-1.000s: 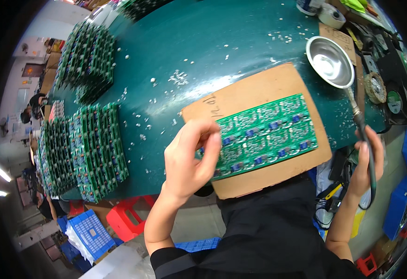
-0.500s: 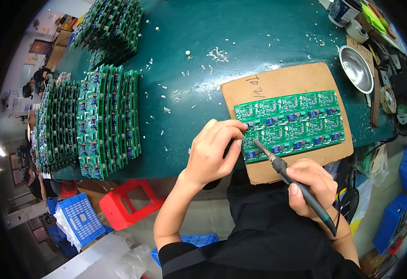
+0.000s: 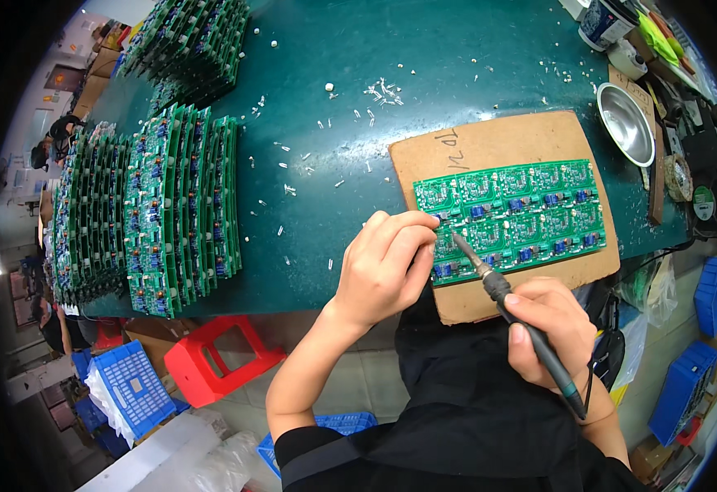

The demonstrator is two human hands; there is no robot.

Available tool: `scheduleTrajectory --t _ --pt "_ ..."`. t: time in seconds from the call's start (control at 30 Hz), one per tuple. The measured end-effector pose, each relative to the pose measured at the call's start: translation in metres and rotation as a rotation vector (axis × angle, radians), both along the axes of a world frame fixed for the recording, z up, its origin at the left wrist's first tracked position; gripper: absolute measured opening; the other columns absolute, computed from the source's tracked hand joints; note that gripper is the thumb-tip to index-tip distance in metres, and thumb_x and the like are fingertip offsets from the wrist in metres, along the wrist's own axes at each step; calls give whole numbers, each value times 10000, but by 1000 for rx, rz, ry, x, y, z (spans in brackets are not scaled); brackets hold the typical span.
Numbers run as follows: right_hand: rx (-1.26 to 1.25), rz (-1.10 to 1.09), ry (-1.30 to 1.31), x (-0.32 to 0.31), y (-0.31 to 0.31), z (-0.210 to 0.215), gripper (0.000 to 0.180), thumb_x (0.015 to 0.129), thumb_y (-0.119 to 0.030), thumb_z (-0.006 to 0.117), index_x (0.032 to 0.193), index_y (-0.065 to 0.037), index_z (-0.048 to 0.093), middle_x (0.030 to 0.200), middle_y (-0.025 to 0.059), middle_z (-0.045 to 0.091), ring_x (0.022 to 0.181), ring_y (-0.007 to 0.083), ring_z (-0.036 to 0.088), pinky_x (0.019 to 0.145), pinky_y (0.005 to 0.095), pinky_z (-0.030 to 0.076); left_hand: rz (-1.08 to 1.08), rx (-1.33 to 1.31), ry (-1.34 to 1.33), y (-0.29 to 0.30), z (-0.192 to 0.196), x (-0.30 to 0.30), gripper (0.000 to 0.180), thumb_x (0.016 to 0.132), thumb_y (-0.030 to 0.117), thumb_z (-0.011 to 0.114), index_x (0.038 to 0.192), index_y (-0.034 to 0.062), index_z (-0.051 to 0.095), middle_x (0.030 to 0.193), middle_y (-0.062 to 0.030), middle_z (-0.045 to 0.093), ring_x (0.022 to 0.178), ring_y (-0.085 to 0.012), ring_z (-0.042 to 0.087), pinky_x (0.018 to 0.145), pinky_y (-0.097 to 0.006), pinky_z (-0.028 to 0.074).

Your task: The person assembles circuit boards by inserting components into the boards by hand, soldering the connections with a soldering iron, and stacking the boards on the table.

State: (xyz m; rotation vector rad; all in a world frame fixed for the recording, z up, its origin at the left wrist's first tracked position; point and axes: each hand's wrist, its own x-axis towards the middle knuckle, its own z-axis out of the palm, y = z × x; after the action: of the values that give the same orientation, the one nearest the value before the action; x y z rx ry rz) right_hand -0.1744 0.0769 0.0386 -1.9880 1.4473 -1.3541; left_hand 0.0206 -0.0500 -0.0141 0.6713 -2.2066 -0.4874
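A green circuit board panel with blue components lies on a brown cardboard sheet at the table's near edge. My right hand is wrapped round a soldering iron. The iron's tip rests at or just over the panel's left part; contact cannot be made out. My left hand is at the panel's left edge, fingers curled, with the index fingertip and thumb close together beside a blue component. Whatever that pinch holds, if anything, is too small to see.
Stacks of upright circuit boards line the table's left side. Small clear parts lie scattered across the green table. On the right are a metal bowl and a tub. A red stool stands below the left edge.
The iron's tip has shifted slightly up and to the right on the panel. My left hand has moved a little to the right. The view has shifted slightly.
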Motion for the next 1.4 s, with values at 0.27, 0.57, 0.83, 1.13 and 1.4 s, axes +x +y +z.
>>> scheduleTrajectory --t 0.27,0.57,0.83,1.13,1.4 --pt "36 20 -33 -5 -5 -2 283 765 30 649 1047 41 629 751 127 622 738 294 659 684 368 544 16 -88 -97 1 7 -7 216 711 -45 720 886 45 630 975 -60 670 702 -226 564 617 -318 473" --pt "157 -145 -123 -30 21 5 201 804 -28 623 995 33 622 811 169 647 730 299 653 683 369 541 -18 37 -84 2 20 -8 174 785 -60 681 926 31 639 904 -90 685 724 -242 616 667 -332 505" --pt "60 -95 -53 -32 11 -6 228 780 8 627 1004 56 625 811 159 652 724 299 655 659 363 541 -93 16 -69 -4 10 -38 172 755 -27 698 879 45 604 936 -67 662 758 -244 596 653 -341 483" --pt "63 -63 -80 -35 9 -2 241 767 10 626 1005 46 643 727 125 607 720 299 645 673 366 528 -26 -47 -142 2 14 -42 171 731 0 715 852 58 610 878 -48 639 719 -226 569 618 -317 480" --pt "61 -79 -92 -40 9 -5 235 770 -1 625 1000 46 645 742 129 624 727 294 649 674 367 531 31 -200 -226 6 16 -50 158 734 -14 701 849 49 614 855 -58 621 704 -228 553 610 -326 475"
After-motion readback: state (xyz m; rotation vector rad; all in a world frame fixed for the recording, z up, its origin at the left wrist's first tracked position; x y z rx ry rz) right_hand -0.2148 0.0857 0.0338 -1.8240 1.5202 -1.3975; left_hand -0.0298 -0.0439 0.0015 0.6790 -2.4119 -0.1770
